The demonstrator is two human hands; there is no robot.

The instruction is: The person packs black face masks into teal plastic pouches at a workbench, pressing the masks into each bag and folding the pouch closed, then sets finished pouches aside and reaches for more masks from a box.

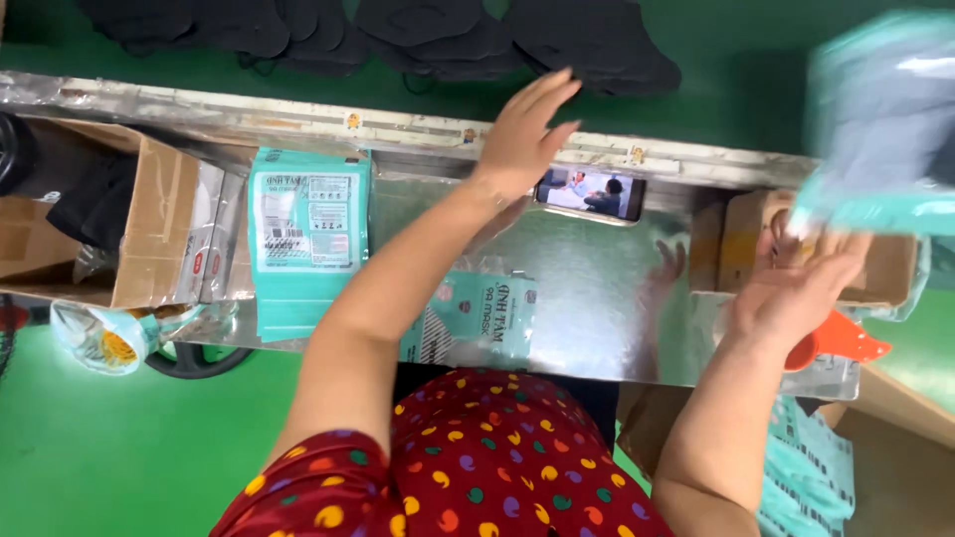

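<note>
Red dotted sleeves (468, 467) fill the near edge of the view; both my forearms run out from them over the metal table (587, 288).

Left hand (527, 134): open, fingers straight and together, reaching past the table's far rail toward the pile of black masks (597, 45) on the green belt (736, 70). Fingertips are at the edge of the pile; I cannot tell whether they touch it. Nothing gripped.

Right hand (796, 288): open, palm up, fingers spread, nothing closed in it. Just above it a teal pouch (880, 119) is blurred, seemingly in the air; I cannot tell whether my fingertips touch its lower edge.

Handling, as a judgement: the masks look soft, light and limp, so several would cling together; best pinched at the folded edge, not by the ear loops. The pouch looks like thin slick film, light and floppy; best taken by an edge.

Surroundings: a phone (592, 192) lies on the table just below my left wrist, screen lit. A stack of teal pouches (308, 229) sits to the left, another pouch (487, 318) lies at the near edge under my left forearm. Open cardboard box (149, 229) far left, a second box (875, 264) behind my right hand, an orange plastic piece (841, 343) beneath that hand.

Obstructions: the raised rail (298, 114) between table and belt has to be cleared on each reach, and the phone sits close to my left arm's path.
</note>
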